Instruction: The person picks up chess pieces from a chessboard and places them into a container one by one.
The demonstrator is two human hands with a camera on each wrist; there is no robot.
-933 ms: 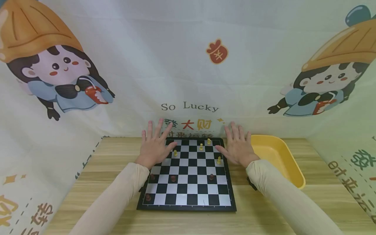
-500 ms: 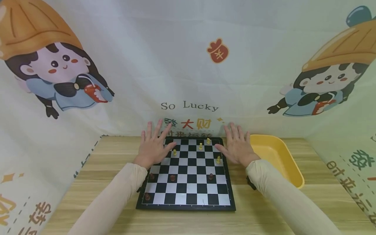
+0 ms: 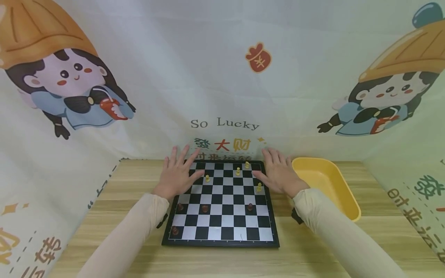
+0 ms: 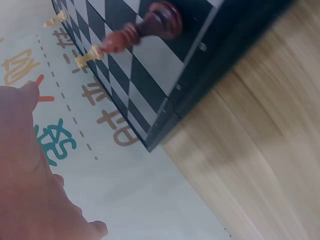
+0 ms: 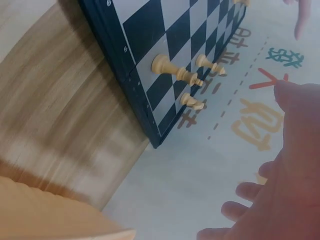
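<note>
A black-and-white chessboard (image 3: 227,222) lies on the wooden table with several pale yellow and several dark red chess pieces. My left hand (image 3: 176,175), fingers spread, hovers over its far left corner, near a yellow piece (image 3: 207,178). Over the far right edge my right hand (image 3: 279,173) is stretched out, close to a yellow piece (image 3: 259,187). Neither hand holds anything. A dark red piece (image 4: 142,27) stands near the board edge in the left wrist view. The right wrist view has a yellow king (image 5: 175,70) and a knight (image 5: 192,101) near the corner.
A yellow plastic tray (image 3: 342,185) sits right of the board, partly behind my right forearm. Behind the table hangs a white printed cloth (image 3: 167,77), which also covers both sides. Wooden tabletop (image 3: 114,200) shows around the board.
My left hand has drifted a little left and toward me. The right hand's fingers have dipped slightly and drawn closer together. The pieces stay in place on the board.
</note>
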